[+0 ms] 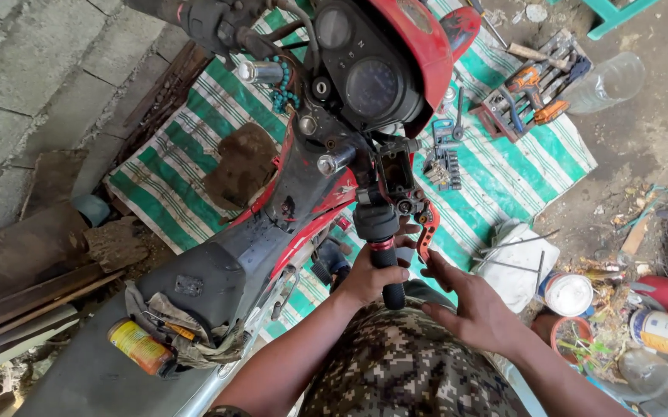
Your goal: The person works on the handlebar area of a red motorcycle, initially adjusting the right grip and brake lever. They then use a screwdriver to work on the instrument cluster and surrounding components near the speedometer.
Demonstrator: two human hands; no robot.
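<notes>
A red and black motorcycle fills the middle of the view, with its round gauges at the top. My left hand is wrapped around the black right handlebar grip. My right hand is flat and open just right of the grip, its fingertips reaching toward the orange brake lever. It holds nothing. My knee in camouflage trousers lies below both hands.
A green-and-white striped mat lies under the bike, with sockets and wrenches on it. A tool tray sits at the top right. Tins, bottles and a white cloth crowd the right. A spray can rests by the seat. Planks lie at left.
</notes>
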